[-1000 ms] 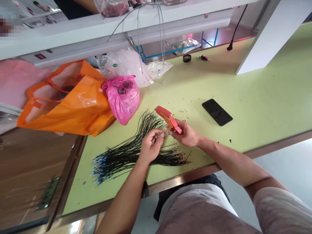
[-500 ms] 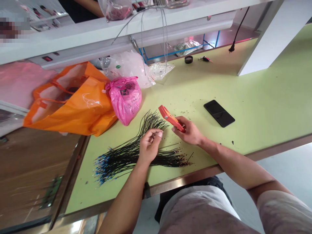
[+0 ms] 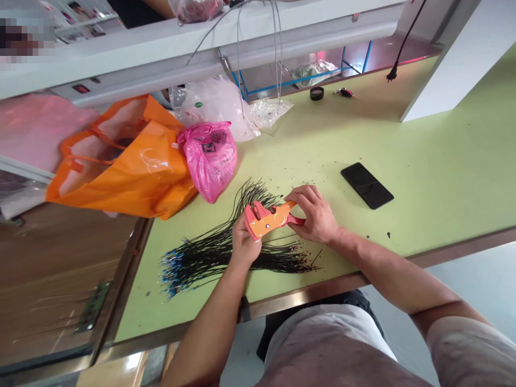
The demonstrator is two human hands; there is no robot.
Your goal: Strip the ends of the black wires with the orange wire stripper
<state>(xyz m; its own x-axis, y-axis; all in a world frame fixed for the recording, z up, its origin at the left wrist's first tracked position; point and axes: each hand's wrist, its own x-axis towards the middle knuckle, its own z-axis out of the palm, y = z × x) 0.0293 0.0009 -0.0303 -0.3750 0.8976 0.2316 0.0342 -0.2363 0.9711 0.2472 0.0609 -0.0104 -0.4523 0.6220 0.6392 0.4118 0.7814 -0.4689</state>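
My right hand (image 3: 316,215) is wrapped round the handles of an orange and red wire stripper (image 3: 275,219). The tool's jaws point left, right in front of my left hand (image 3: 245,244). The fingers of that hand look curled, but the tool's head covers their tips, so what they pinch is hidden. Beneath my left hand lies a bundle of black wires (image 3: 213,257), with blue and silvery ends at the left and coppery ends at the right. Another bunch of black wires (image 3: 256,194) fans out just beyond the hand.
A black phone (image 3: 366,185) lies to the right. An orange bag (image 3: 129,166) and a pink plastic bag (image 3: 212,161) stand at the left. Farther back are a black ring (image 3: 316,93), keys (image 3: 345,93) and a hanging plug (image 3: 392,73). Small dark scraps dot the green table (image 3: 435,177).
My right hand has turned the wire stripper and brought its head down and left, over the fingers of my left hand. The left hand has stayed nearly in place. The view has shifted slightly.
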